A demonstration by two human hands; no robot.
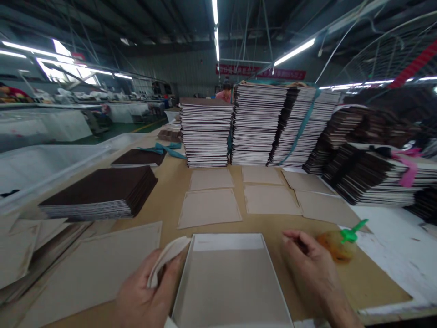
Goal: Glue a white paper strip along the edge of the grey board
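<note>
My left hand (148,289) is closed on a pale, folded cloth-like piece (169,255), pinched between thumb and fingers; whether it is fabric or paper I cannot tell. Directly in front of me lies a shallow rectangular tray-like panel (230,287), beige inside with thin white edges and a white strip across its far end. The left hand is beside the panel's left edge. Off its right edge hovers my right hand (309,269), slightly blurred, its fingers loosely curled and nothing visible in them. Close behind that hand lies a squat container of amber stuff (336,246) with a green-handled tool (355,231).
Beige boards (210,208) lie in rows beyond the panel. Tall stacks of dark-covered boards (206,134) stand at the back, some tied with teal strips. A lower dark stack (99,189) and loose boards (99,264) occupy the left. Bundles (378,177) sit at right.
</note>
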